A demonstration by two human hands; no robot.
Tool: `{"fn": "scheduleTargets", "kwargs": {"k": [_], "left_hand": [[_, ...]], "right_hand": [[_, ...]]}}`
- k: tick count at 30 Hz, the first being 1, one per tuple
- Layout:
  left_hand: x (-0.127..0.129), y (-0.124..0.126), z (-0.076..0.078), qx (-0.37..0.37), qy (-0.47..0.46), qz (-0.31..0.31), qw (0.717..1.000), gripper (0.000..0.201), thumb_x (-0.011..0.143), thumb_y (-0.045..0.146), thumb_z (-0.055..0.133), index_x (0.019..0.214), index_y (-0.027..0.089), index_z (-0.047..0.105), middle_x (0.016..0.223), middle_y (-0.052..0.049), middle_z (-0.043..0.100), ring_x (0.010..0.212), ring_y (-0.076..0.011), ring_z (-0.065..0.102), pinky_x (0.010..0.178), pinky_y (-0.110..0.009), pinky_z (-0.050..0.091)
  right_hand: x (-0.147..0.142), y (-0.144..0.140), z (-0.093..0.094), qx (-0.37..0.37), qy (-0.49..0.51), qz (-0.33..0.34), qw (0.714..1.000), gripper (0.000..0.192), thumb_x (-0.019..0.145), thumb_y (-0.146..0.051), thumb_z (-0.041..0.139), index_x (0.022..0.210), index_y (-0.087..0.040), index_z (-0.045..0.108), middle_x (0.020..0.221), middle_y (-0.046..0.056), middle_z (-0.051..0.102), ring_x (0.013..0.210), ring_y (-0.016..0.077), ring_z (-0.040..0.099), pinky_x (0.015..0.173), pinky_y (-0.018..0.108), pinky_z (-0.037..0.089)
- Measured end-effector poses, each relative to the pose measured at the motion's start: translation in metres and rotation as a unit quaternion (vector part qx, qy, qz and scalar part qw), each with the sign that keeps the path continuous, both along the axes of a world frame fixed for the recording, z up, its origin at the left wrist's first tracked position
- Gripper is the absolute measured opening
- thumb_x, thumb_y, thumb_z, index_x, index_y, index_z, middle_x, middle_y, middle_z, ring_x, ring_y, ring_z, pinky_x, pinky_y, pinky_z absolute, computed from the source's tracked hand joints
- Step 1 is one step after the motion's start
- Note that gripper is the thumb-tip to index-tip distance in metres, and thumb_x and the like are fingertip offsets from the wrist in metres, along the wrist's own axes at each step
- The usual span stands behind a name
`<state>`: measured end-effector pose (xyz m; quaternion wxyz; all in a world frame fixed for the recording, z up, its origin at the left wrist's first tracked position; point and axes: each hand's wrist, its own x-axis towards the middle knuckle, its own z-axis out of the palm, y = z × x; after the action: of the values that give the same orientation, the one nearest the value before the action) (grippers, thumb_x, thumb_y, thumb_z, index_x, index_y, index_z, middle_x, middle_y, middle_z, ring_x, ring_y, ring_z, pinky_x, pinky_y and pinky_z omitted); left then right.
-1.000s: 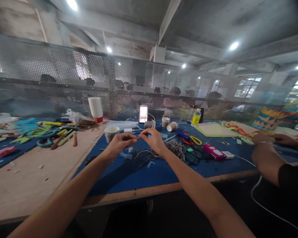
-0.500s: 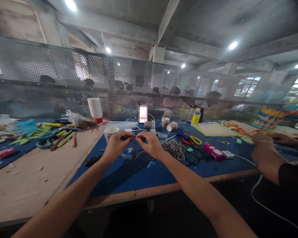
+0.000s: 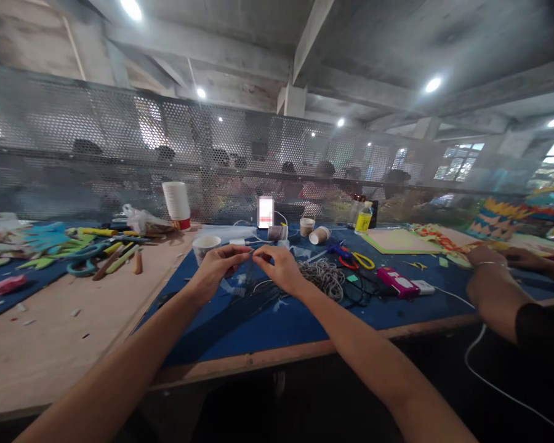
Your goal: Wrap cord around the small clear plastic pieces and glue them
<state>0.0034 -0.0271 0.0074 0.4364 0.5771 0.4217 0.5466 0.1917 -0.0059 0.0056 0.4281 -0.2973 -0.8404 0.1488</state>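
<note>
Both hands are raised just above the blue cutting mat (image 3: 277,323), fingertips meeting over its middle. The left hand (image 3: 216,266) is pinched, thumb against forefinger, on one end of a thin strand (image 3: 253,256); the right hand (image 3: 281,269) pinches the other end, knuckles up. The strand is very fine and blurred, so its material cannot be told; it spans the small gap between the two pinches, above the mat and not touching it.

On the mat, just right of the right hand, lies a loose coil of grey cord (image 3: 324,275). Behind the left hand stands a paper cup (image 3: 204,247), at the mat's far left corner. Farther right on the mat are yellow-handled scissors (image 3: 362,261) and a pink box cutter (image 3: 397,282). A stack of white cups (image 3: 177,203) stands beyond the mat's left edge, on the bare wooden table (image 3: 50,344).

At the mat's right end a co-worker's forearm (image 3: 492,289) rests on the table edge.
</note>
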Motion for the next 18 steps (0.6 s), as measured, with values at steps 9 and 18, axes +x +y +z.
{"fn": "scheduleTargets", "kwargs": {"k": [9,18], "left_hand": [[0.000,-0.003,0.001,0.008,0.001,0.062,0.998,0.036,0.066,0.040,0.078,0.095,0.019,0.076,0.066,0.001,0.060,0.056,-0.0100,0.048,0.047,-0.020,0.037],[-0.006,-0.001,0.009,-0.007,-0.134,0.054,0.990,0.034,0.060,0.030,0.084,0.090,0.016,0.076,0.071,0.000,0.062,0.055,-0.0056,0.047,0.045,-0.017,0.035]], "right_hand": [[0.002,-0.002,0.006,-0.095,0.102,0.035,0.990,0.025,0.089,-0.042,0.055,0.090,-0.019,0.065,0.072,0.002,0.062,0.072,0.0156,0.057,0.074,0.027,0.043],[0.010,0.021,0.005,-0.275,0.338,0.038,0.899,0.039,0.078,-0.055,0.062,0.067,-0.018,0.057,0.062,0.001,0.055,0.062,0.0130,0.050,0.066,0.027,0.042]]}}
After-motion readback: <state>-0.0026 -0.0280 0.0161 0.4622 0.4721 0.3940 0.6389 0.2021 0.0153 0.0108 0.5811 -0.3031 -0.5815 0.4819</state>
